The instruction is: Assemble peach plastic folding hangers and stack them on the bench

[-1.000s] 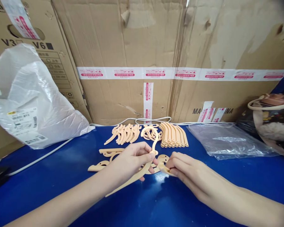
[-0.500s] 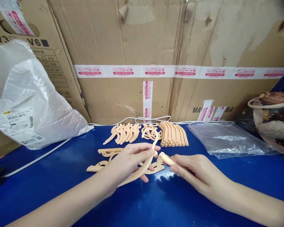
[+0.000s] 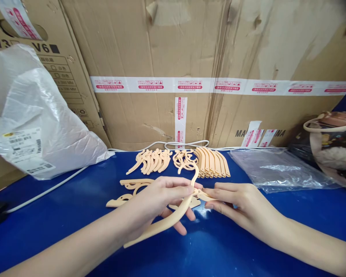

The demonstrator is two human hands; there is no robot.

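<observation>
L hand (image 3: 161,198) grips curved strip (image 3: 173,215) | R hand (image 3: 236,206) pinches small piece (image 3: 203,195)

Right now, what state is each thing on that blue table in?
Left hand: gripping a long curved piece, lifted off the table.
Right hand: pinching a small piece.
Curved strips: stacked in a neat row.
White bag: crumpled, slumped.
Clear bag: lying flat.

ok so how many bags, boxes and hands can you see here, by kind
plastic bags: 2, the white bag and the clear bag
cardboard boxes: 2, the left box and the big box
hands: 2, the left hand and the right hand
total: 6
</observation>
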